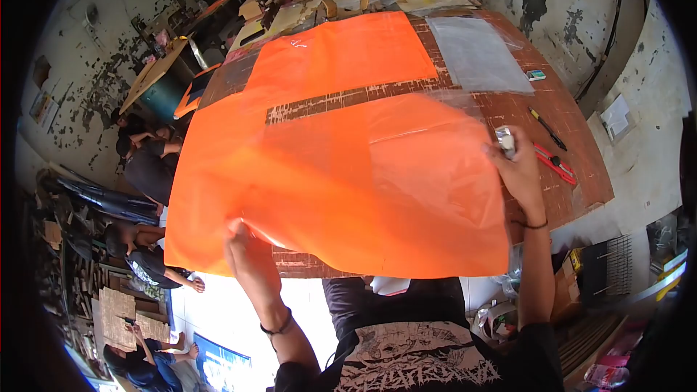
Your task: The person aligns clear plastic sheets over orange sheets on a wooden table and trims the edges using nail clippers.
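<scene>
A large orange plastic sheet [218, 167] spreads over the near part of the brown table, with a paler, see-through film [435, 152] lying on its right side. My left hand [252, 258] pinches the sheet's near edge and lifts it into a fold; the fingers are slightly blurred. At the right edge, my right hand [519, 174] is closed around a small silvery-white object [506, 141] whose kind I cannot make out. Just beyond that hand lie a red tool with a black knob [555, 165] and a slim yellow-and-black tool [548, 128].
Another orange sheet [341, 54] lies farther back on the scratched brown table [581, 145]. Beside it are clear plastic sheets [479, 54] and a small green-and-white block [536, 75]. Several people [149, 167] sit on the floor at left. A peeling wall [537, 0] borders the right.
</scene>
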The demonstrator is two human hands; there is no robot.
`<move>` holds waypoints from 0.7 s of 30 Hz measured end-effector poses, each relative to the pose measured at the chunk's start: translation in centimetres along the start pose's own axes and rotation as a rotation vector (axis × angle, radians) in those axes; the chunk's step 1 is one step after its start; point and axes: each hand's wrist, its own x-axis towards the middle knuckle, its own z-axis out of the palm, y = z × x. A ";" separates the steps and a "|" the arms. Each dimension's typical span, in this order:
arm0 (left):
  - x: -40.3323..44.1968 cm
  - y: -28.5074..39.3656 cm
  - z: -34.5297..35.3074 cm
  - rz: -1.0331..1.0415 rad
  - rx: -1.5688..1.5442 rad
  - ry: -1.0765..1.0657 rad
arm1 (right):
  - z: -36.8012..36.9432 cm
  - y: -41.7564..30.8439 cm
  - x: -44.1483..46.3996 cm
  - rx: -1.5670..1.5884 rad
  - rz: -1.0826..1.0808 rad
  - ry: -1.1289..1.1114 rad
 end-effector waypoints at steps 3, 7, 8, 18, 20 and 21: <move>5.4 0.3 1.1 0.090 -0.041 -0.244 | -2.0 -1.7 -5.2 0.160 0.096 0.275; 12.3 0.8 2.6 -0.064 -0.057 -0.496 | -2.5 -1.6 -12.6 0.172 0.128 0.518; 12.7 1.1 3.0 -0.078 -0.059 -0.499 | -2.0 -1.8 -14.0 0.180 0.131 0.584; 12.8 -4.8 -1.3 -0.381 0.438 -0.446 | 4.4 -4.8 -18.7 0.535 0.457 0.130; 11.5 -6.3 -1.6 -0.383 0.450 -0.469 | 3.9 -5.2 -18.1 0.475 0.463 0.079; 11.0 -6.7 -1.9 -0.371 0.466 -0.493 | 3.7 -5.4 -17.5 0.426 0.458 0.030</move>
